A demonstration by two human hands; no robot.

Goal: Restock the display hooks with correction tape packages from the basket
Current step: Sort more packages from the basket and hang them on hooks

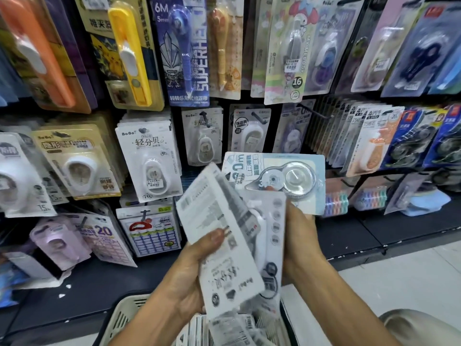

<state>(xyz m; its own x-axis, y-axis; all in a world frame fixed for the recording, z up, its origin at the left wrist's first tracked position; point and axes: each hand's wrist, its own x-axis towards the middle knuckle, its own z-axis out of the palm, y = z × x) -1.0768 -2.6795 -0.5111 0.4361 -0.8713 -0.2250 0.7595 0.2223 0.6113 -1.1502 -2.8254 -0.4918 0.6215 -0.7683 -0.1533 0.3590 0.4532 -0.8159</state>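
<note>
Above the basket, left hand grips a white package, back side showing, thumb across it, long axis upright, tilted left. Right hand holds a white card and a pale-blue package lying crosswise, print inverted, before the display hooks.

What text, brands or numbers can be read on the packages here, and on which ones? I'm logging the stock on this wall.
"6M", "5mm", "SUPERHERO": blue pen-type package, top row.
"MY MELODY", "16": pastel package, top row.
"BoBo", "轻分贝": white package, middle row.
"20": lilac package, bottom row.
"15": white package, far left.
Backs of the packages in the left hand and right hand: print blurred.
Barcode stickers: too small.
</note>
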